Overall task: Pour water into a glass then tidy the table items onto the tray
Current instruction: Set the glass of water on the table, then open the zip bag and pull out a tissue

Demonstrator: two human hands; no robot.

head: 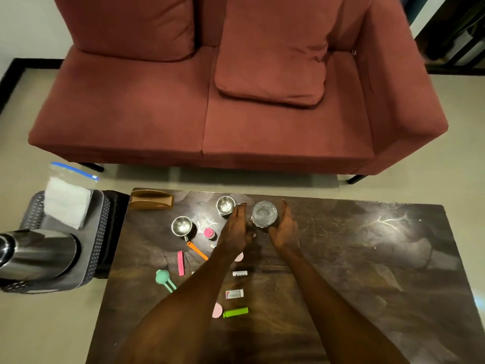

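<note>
Head view, left to right: a steel flask (pixel 36 254) lay on its side on the grey tray (pixel 101 232), long axis across the frame with its mouth toward the left edge, beside a folded white cloth (pixel 67 202). On the dark worktop (pixel 367 258) stood two steel cups (pixel 182 226), an orange clip (pixel 197 250) and a green clip (pixel 235 312). Both hands flanked the upright glass (pixel 264 214), its mouth facing up: the left hand (pixel 236 229) just beside it, fingers straight and released; the right hand (pixel 284 229) cupped against its side, though a firm grip could not be confirmed.
</note>
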